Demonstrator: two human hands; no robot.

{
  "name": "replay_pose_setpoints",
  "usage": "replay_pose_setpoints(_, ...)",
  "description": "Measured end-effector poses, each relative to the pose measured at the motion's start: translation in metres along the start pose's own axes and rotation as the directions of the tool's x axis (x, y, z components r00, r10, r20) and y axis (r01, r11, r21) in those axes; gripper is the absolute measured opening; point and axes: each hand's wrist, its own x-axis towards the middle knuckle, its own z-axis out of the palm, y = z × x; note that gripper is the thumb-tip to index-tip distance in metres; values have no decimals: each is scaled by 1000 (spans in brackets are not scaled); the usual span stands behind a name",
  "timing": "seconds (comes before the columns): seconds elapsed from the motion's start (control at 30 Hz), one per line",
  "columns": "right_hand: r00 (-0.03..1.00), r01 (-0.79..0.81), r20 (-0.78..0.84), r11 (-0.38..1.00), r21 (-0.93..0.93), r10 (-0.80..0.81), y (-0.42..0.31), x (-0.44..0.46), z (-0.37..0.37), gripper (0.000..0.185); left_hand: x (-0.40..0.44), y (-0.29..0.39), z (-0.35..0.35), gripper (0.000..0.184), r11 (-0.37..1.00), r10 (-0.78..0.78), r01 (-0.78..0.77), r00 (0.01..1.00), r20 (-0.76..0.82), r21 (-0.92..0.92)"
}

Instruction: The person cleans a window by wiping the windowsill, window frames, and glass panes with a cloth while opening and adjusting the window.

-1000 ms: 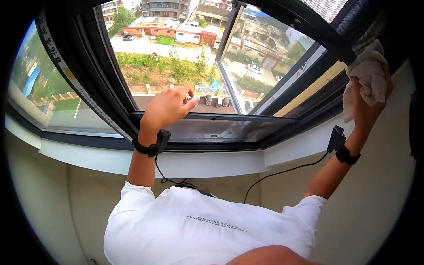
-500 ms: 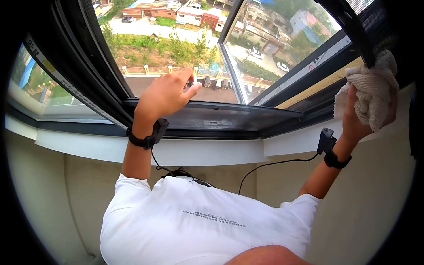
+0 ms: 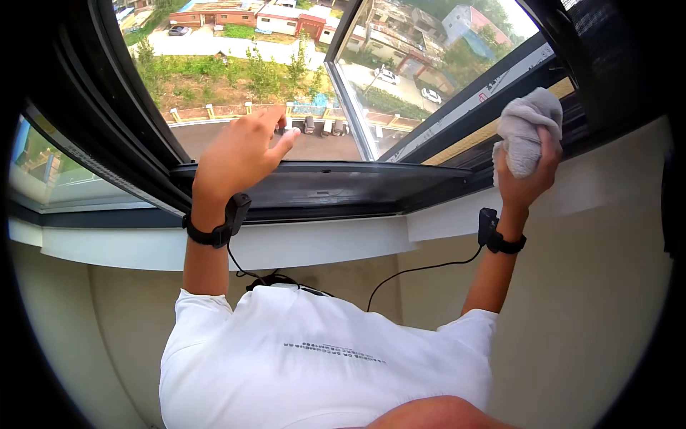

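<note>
My right hand [image 3: 527, 171] is closed around a crumpled, light grey cloth [image 3: 530, 125]. It is raised beside the right side of the dark window frame [image 3: 457, 121]; whether the cloth touches the frame I cannot tell. My left hand [image 3: 239, 154] hovers at the window opening, above the left end of the dark lower frame bar [image 3: 314, 182]. Its fingers are loosely bent, the thumb stands apart from them, and nothing shows between them. A black strap with a small device [image 3: 218, 227] sits on my left wrist, and another strap [image 3: 506, 243] is on my right wrist.
A white sill [image 3: 314, 239] runs below the frame. Black cables [image 3: 421, 268] hang from both wrist devices near my body. At the left is another glass pane [image 3: 86, 171]. Outside, far below, lie a road, parked cars and low buildings [image 3: 243, 18].
My right hand has moved left with the cloth, away from the frame's right edge. The view has shifted slightly, while my left hand keeps nearly the same pose by the window.
</note>
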Motion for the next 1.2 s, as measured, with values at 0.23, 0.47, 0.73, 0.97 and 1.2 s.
replay_pose_setpoints(0.23, 988, 75, 139, 993, -93, -62, -11, 49, 20, 71, -1, 1, 1, 33, 999, -33, 33, 999, -10, 9)
replay_pose_setpoints(0.47, 959, -57, 274, 997, -44, 67, -42, 20, 30, 72, -1, 1, 1, 32, 999, -27, 29, 999, -38, 39)
replay_pose_setpoints(0.73, 983, 31, 183, 998, -53, -21, -34, 44, 8, 73, -2, 4, -3, 37, 997, -64, 63, 998, 23, 42)
replay_pose_setpoints(0.97, 984, -133, 129, 990, 56, 125, -32, 41, 34, 71, -3, 3, -1, 35, 998, -23, 22, 1000, 18, 64)
replay_pose_setpoints(1.2, 939, -228, 310, 946, 232, 150, -40, 17, 28, 68, -3, 5, -3, 37, 999, -30, 29, 999, 41, 40)
